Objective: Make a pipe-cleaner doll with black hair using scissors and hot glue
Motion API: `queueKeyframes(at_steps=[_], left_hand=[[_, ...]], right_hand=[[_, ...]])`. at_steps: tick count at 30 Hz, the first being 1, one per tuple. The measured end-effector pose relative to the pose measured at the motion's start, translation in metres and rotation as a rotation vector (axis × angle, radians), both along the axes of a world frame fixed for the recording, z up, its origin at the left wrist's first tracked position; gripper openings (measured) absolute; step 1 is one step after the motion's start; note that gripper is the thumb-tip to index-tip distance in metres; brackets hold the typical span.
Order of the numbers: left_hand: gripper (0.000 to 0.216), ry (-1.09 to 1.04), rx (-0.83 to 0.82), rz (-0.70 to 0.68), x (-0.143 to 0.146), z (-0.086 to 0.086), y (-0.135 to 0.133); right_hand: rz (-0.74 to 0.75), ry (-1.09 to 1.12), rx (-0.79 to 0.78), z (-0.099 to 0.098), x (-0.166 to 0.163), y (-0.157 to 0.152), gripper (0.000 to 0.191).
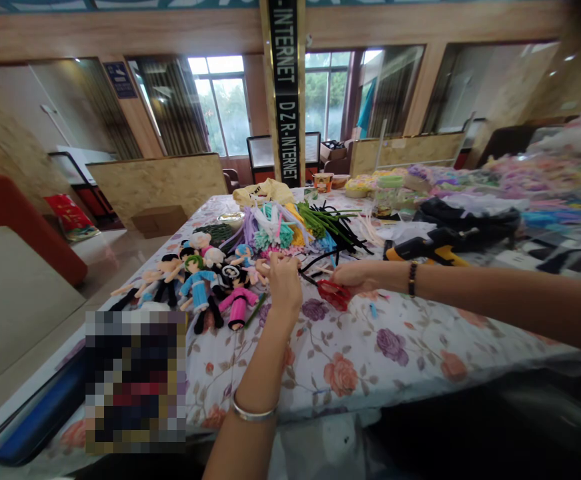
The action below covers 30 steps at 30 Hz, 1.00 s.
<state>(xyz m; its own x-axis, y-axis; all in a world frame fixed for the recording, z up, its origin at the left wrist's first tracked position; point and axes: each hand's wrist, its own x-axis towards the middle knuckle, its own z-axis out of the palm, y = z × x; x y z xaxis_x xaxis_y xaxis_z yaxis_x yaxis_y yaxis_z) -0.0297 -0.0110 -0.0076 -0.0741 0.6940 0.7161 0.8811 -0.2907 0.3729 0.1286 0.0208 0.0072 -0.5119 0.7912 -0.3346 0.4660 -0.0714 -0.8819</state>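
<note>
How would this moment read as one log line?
Right hand: holding red-handled scissors | Left hand: beside the scissors, hold unclear | Nearby: dolls, colourful fuzzy stems | Surface: floral tablecloth

Red-handled scissors point(334, 295) sit in the right hand point(351, 276), their dark blades point(309, 279) aimed at the left hand point(285, 281) and near its fingertips, blade opening too small to tell.

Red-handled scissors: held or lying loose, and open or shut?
Held: the right hand grips the red handles. Cannot tell open from shut; the blades, pointing toward the left hand, are too blurred.
</note>
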Motion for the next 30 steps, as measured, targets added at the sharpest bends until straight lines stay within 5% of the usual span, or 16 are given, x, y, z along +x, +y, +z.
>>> queueKeyframes(at_steps=[6, 12, 15, 19, 22, 27, 30], left_hand=[[0.022, 0.008, -0.02, -0.014, -0.001, 0.0, -0.001], [0.024, -0.031, -0.04, -0.003, 0.0, 0.0, 0.001], [0.021, -0.063, -0.069, 0.003, 0.001, 0.0, 0.002], [0.017, -0.145, -0.137, 0.031, 0.004, 0.004, 0.003], [0.014, -0.21, -0.199, 0.071, 0.005, 0.01, 0.002], [0.011, -0.281, -0.288, 0.073, 0.004, 0.019, -0.002], [0.008, -0.338, -0.265, 0.007, 0.002, 0.02, -0.001]], right_hand=[[0.025, -0.062, -0.145, 0.004, 0.001, -0.004, 0.016], [0.11, 0.1, -0.205, -0.007, 0.01, -0.009, 0.025], [0.065, -0.013, 0.006, -0.008, 0.016, -0.01, 0.034], [0.065, -0.468, 0.551, 0.001, 0.021, -0.005, 0.051], [0.048, -0.628, 0.808, 0.006, 0.02, -0.002, 0.045], [0.061, -0.787, 0.934, 0.005, 0.017, -0.001, 0.033], [0.084, -0.804, 0.934, 0.004, 0.02, 0.003, 0.046]])
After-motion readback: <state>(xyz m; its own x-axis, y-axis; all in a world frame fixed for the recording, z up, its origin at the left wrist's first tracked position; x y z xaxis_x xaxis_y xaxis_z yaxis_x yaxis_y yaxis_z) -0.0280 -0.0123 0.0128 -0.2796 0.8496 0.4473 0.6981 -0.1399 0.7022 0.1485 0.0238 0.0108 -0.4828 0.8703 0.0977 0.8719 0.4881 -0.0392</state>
